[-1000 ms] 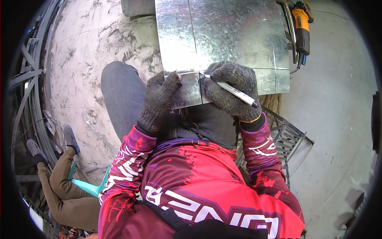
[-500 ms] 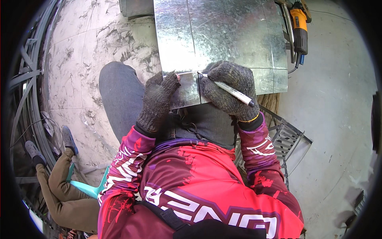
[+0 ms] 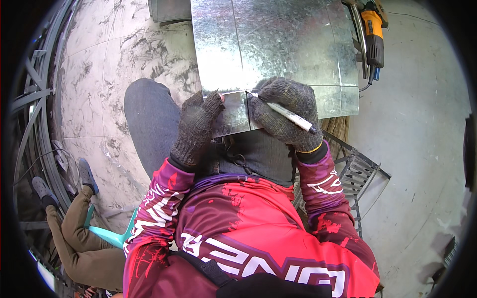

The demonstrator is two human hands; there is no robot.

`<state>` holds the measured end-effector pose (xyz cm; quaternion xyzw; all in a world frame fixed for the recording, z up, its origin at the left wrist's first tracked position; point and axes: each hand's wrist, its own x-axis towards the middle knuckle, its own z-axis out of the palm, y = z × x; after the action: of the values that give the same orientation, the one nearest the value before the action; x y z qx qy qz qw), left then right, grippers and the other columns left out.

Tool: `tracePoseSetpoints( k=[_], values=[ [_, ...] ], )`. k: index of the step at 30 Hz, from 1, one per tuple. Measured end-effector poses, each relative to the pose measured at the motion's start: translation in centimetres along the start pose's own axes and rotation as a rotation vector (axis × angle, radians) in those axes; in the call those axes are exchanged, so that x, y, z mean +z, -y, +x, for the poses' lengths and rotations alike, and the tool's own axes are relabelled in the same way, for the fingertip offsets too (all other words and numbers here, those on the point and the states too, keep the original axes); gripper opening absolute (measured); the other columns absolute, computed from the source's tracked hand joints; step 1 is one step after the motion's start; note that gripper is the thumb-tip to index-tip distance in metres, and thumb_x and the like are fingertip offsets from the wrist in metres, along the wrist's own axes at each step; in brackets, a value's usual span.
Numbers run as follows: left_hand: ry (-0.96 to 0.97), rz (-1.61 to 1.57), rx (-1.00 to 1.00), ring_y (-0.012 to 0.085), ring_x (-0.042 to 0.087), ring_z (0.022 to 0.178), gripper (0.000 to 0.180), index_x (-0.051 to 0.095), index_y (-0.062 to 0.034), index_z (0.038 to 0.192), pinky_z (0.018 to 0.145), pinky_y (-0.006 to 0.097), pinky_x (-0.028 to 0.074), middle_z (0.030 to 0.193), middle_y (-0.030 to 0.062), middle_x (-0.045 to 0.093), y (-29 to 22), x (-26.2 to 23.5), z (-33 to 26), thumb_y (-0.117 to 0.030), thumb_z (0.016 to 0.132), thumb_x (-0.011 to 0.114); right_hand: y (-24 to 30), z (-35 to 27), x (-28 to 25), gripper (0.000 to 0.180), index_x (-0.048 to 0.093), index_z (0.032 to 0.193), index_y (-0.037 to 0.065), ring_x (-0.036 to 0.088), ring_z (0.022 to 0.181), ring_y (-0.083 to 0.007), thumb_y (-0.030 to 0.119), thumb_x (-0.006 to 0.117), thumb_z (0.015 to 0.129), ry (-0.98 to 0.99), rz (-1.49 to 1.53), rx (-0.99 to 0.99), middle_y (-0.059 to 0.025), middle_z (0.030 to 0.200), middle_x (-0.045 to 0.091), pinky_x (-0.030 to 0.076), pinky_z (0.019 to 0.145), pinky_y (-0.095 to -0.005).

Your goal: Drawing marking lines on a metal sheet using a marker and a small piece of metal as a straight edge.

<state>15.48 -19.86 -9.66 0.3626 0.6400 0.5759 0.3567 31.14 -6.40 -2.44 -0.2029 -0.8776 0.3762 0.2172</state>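
Observation:
A shiny galvanized metal sheet (image 3: 288, 44) with thin dark lines drawn across it lies in front of me, its near edge over my lap. My right hand (image 3: 290, 109), in a dark grey knitted glove, is closed round a white marker pen (image 3: 290, 116). The marker's tip end meets the sheet where a dark line runs to the near edge; its black end points back toward my wrist. At the near left corner, my left hand (image 3: 196, 126), in a matching glove, grips the sheet's edge. A bare fingertip shows there; the fingers beneath are hidden.
An orange and black angle grinder (image 3: 373, 37) stands at the far right beside metal bars. A dark slatted metal frame (image 3: 360, 171) is by my right arm. On the left are stacked metal profiles (image 3: 37, 114), another person's legs (image 3: 82, 248) and a turquoise plastic seat (image 3: 112, 234).

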Motion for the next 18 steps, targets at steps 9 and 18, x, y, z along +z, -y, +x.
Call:
tracePoseSetpoints(
  k=[9,18],
  values=[
    [0.120,0.253,0.238,0.0371,0.062,0.105,0.042,0.062,-0.0081,0.127,0.088,0.043,0.050,0.115,0.0182,0.066,1.8,-1.1,-0.7,0.002,0.087,0.059,-0.2,-0.1,0.0,0.018,0.065,0.090,0.001,0.067,0.074,-0.0196,0.000,0.078,0.077,0.007,-0.018,0.019,-0.0116,0.086,0.069,0.054,0.067,-0.0311],
    [-0.004,0.004,0.021,0.0150,0.060,0.075,0.034,0.067,0.0037,0.098,0.068,0.031,0.048,0.080,0.0078,0.064,-0.4,0.0,-0.1,-0.030,0.096,0.062,-0.3,-0.2,0.1,0.017,0.066,0.090,0.001,0.067,0.075,-0.0186,0.000,0.077,0.078,-0.013,-0.038,0.012,-0.0104,0.086,0.069,0.054,0.067,-0.0303]
  ],
)
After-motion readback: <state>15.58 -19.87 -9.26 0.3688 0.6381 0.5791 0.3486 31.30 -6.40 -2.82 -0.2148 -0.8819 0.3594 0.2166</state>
